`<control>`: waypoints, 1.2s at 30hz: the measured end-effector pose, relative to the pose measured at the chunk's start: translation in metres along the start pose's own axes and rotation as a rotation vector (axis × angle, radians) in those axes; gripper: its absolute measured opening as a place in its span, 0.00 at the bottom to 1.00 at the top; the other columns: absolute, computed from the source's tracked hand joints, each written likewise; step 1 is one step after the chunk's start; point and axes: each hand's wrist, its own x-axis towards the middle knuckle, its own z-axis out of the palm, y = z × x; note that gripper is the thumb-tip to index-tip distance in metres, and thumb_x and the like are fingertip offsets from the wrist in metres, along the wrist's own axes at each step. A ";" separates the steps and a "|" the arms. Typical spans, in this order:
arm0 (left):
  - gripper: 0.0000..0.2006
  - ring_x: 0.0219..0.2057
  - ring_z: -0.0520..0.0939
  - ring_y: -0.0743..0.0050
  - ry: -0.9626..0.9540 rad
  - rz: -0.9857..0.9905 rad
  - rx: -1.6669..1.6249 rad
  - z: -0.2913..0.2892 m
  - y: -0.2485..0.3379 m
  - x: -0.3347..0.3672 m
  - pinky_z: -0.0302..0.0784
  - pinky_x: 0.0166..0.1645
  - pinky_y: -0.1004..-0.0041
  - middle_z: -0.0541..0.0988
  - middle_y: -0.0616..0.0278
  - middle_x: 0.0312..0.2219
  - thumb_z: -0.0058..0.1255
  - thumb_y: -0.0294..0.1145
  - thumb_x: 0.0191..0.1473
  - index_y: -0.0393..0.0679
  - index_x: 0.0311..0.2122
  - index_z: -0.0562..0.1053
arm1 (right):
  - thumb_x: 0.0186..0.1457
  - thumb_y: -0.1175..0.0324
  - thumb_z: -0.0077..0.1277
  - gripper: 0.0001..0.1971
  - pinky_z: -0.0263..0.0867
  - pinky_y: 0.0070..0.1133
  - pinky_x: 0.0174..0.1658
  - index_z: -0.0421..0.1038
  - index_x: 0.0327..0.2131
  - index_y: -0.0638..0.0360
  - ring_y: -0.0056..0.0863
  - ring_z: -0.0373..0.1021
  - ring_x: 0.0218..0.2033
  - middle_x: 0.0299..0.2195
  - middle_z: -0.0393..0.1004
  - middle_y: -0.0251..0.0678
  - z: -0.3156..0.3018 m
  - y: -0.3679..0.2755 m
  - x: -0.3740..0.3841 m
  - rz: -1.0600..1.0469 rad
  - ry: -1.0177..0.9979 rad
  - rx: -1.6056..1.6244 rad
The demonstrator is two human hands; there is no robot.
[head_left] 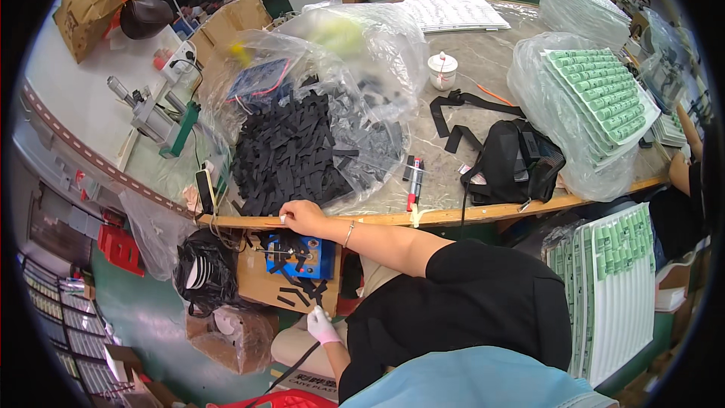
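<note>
My left hand (pixel 323 326), in a white glove, has its fingertips pinched together at the end of a black strip (pixel 318 299). More short black strips (pixel 291 301) lie by it on a cardboard sheet (pixel 257 287). Just beyond is a blue boxy device (pixel 325 257) with strips on top. Over the device, by the table's wooden edge, my right hand (pixel 303 218) is bare with curled fingers and a white cover on one fingertip. Whatever those fingers hold is too small to make out. A bracelet circles that wrist.
A large heap of black strips (pixel 283 155) spills from clear plastic on the table (pixel 445 170). Around stand a lidded white cup (pixel 442 70), markers (pixel 414 185), a black bag (pixel 517 162), a metal press (pixel 155 117) and trays of green-wrapped cylinders (pixel 604 94). Below sits a black plastic bag (pixel 204 272).
</note>
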 end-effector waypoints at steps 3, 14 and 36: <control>0.14 0.12 0.61 0.89 0.054 -0.122 -0.131 -0.005 0.006 0.000 0.55 0.15 0.84 0.63 0.74 0.14 0.44 0.41 0.58 0.47 0.22 0.64 | 0.46 0.67 0.51 0.08 0.65 0.28 0.30 0.73 0.29 0.61 0.36 0.71 0.24 0.22 0.74 0.40 -0.003 0.005 0.002 -0.004 0.093 0.091; 0.08 0.16 0.68 0.88 -0.132 -0.181 0.088 0.001 0.003 -0.011 0.61 0.18 0.86 0.72 0.72 0.19 0.46 0.37 0.56 0.43 0.32 0.70 | 0.46 0.74 0.49 0.07 0.65 0.29 0.31 0.68 0.32 0.60 0.37 0.70 0.27 0.25 0.70 0.40 -0.010 0.005 -0.012 -0.105 0.194 0.113; 0.10 0.19 0.71 0.88 -0.150 -0.106 0.052 -0.008 0.011 -0.029 0.65 0.22 0.84 0.75 0.70 0.22 0.48 0.39 0.54 0.42 0.35 0.73 | 0.45 0.72 0.49 0.06 0.66 0.29 0.44 0.74 0.29 0.61 0.40 0.70 0.39 0.35 0.74 0.40 -0.069 0.083 -0.164 -0.167 -0.111 -0.221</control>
